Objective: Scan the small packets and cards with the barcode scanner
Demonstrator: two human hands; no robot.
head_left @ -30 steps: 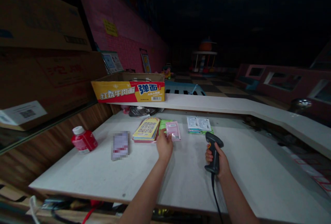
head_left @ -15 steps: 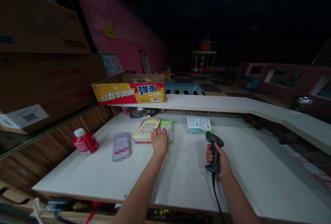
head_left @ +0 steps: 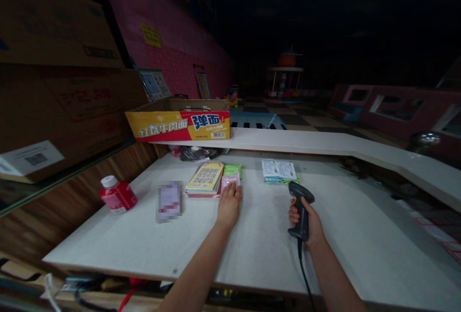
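Note:
My left hand (head_left: 229,206) rests with its fingers stretched out on a pink packet (head_left: 230,181), and a green packet (head_left: 233,169) shows just beyond it. Beside these lies a stack of booklets or packets with a yellow top one (head_left: 206,177) printed with a grid. My right hand (head_left: 314,225) is closed around the handle of a dark barcode scanner (head_left: 299,211), whose cord hangs toward me. Past the scanner, white-and-blue packets (head_left: 279,170) lie on top of green ones.
A red bottle with a white cap (head_left: 118,194) and a blurred-out flat item (head_left: 169,201) sit left on the white desk (head_left: 144,245). An open noodle carton (head_left: 180,127) stands on the raised ledge (head_left: 306,140). Large cardboard boxes (head_left: 79,110) are stacked at left.
My left hand has slid right and toward me, off the yellow item's edge and onto the pink packet. My right hand still holds the scanner, nearly unmoved. The view has shifted slightly.

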